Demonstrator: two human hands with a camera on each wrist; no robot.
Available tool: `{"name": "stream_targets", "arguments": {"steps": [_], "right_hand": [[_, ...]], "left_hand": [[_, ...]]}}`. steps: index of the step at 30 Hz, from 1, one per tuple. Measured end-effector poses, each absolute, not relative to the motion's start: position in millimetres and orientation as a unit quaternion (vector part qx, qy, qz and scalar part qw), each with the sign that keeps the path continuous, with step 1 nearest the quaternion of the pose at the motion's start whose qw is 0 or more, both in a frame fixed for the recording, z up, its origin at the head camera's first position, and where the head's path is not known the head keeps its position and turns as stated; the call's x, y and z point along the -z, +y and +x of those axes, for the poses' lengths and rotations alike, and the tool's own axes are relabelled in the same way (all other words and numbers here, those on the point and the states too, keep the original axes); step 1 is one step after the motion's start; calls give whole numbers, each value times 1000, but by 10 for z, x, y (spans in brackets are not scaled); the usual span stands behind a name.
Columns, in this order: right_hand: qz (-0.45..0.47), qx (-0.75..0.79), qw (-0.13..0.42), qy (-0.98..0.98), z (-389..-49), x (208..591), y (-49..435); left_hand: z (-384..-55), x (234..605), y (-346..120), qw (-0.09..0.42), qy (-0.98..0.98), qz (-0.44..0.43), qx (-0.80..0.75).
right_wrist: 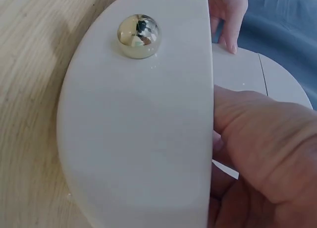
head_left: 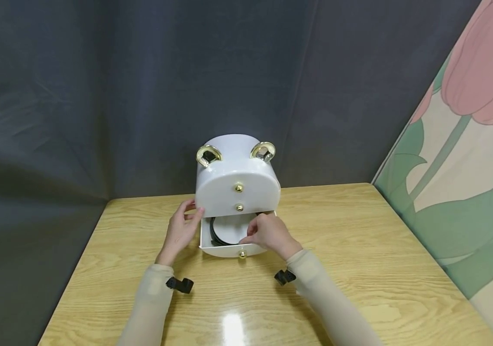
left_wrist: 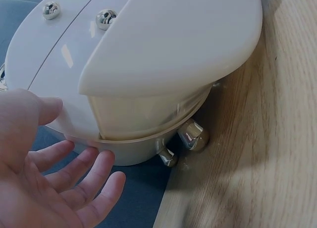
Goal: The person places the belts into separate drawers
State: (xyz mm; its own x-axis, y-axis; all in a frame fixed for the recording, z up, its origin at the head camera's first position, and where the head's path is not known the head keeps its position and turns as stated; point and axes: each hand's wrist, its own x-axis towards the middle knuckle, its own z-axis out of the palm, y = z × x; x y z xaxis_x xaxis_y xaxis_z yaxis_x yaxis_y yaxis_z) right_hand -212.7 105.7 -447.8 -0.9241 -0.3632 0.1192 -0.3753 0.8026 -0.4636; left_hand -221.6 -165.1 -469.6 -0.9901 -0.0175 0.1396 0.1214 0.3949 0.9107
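Note:
A white rounded storage box (head_left: 237,192) with gold knobs stands on the table, its lowest drawer (head_left: 216,251) pulled out. Inside that drawer lies a black cable-like coil (head_left: 217,236), partly covered by my right hand (head_left: 270,233). The right fingers are curled down into the drawer at the coil's edge and appear to pinch it; in the right wrist view, the drawer front (right_wrist: 138,129) hides the fingertips. My left hand (head_left: 180,234) steadies against the box's left side, thumb by the front edge. Its fingers (left_wrist: 96,178) are relaxed and loosely spread in the left wrist view.
Two gold ear-shaped rings (head_left: 209,154) top the box. Behind it hangs a dark grey curtain (head_left: 237,72). The wood-grain table (head_left: 350,240) extends on both sides and in front. On the right is a wall hanging (head_left: 467,168) with a pink tulip.

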Motion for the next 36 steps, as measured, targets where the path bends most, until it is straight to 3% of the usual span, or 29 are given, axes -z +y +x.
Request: {"name": "stream_targets", "arguments": {"steps": [13, 20, 24, 31, 36], "right_hand": [[183, -240, 38, -953, -2116, 4530, 1075], [219, -339, 45, -914, -2052, 4593, 1163], [235, -380, 96, -890, -1965, 4614, 1191], [286, -405, 251, -831, -1849, 4788, 1191], [329, -412, 260, -809, -1756, 4878, 1185]], "left_hand": [[-2224, 4721, -1642, 50, -830, -26, 555], [-2221, 4724, -1626, 44, -831, -30, 553], [-2237, 4693, -1631, 44, -833, -35, 551], [-2243, 4666, -1654, 42, -834, -37, 549], [-2240, 4671, -1651, 42, -833, -32, 551]]}}
